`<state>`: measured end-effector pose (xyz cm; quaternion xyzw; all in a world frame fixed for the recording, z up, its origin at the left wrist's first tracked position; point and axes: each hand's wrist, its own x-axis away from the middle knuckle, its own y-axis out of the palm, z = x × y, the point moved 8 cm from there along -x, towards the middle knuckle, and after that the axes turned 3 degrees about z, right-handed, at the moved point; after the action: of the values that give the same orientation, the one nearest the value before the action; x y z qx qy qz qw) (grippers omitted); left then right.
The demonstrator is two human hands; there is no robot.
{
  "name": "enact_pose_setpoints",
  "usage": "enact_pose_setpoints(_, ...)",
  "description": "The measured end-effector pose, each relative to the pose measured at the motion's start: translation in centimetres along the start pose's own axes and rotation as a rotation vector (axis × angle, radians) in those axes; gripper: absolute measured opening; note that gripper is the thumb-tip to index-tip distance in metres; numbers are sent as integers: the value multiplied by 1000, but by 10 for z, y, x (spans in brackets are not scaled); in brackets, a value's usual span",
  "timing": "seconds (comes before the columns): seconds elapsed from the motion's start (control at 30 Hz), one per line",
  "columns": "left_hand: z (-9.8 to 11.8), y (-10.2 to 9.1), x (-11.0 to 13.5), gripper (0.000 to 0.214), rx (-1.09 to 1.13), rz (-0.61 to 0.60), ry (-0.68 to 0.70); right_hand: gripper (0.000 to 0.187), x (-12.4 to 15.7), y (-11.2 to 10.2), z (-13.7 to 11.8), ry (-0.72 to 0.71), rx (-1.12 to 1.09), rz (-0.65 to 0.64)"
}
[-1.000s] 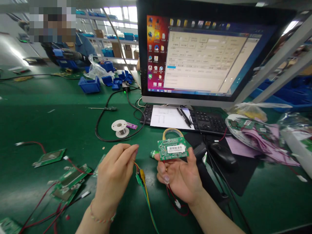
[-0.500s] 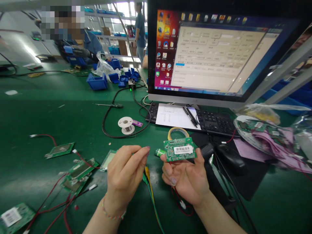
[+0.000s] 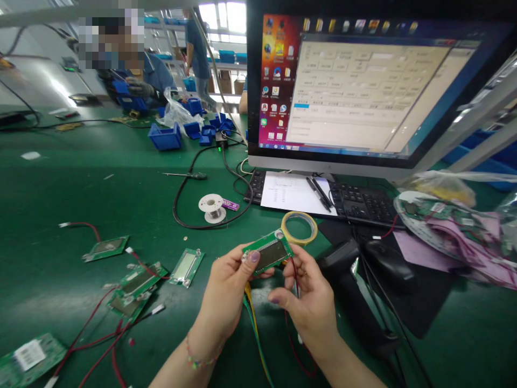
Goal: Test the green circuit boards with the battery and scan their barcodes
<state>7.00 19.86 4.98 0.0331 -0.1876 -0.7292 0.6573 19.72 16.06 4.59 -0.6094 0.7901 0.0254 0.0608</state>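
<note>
Left hand [image 3: 226, 291] grips a flat, rectangular green circuit board with a dark grey display panel [image 3: 272, 256] by its left end, thumb across the front, fingers behind. The board is tilted, display side up, above the dark green tabletop [image 3: 153, 345], just in front of a yellow ring of tape [image 3: 314, 229]. At its other end, the right hand [image 3: 315, 302] is half curled, its thumb apart from the board; whether its fingers pinch anything, I cannot tell.

The board looks light and stiff, easy to carry in one hand but unlikely to forgive bending. Its display face is probably the fragile part, smooth enough to slip under a fingertip and poor to press on. Better holds are the bare green margins and corners, with fingers supporting the back. Thin red wire [image 3: 292, 269] trails from its right end; it seems limp and apt to snag, and its joint should not bear the board's weight. Yellow and green insulated leads [image 3: 253, 315] run just beneath, their upper ends hidden by the hand.
</note>
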Motion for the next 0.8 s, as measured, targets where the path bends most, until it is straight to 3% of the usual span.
enact_pose_setpoints(0.1, 3, -8, -5, 19, 155, 64, -48, 27, 5, 3, -10, -54, 12, -56)
enact_pose_setpoints(0.17, 7, -11, -7, 19, 190, 77, -46, 20, 7, 4, -13, -54, 58, -75)
enact_pose_setpoints(0.8, 16, -11, -1, 18, 98, 42, 9, 17, 6, 6, -17, 18, 111, -144)
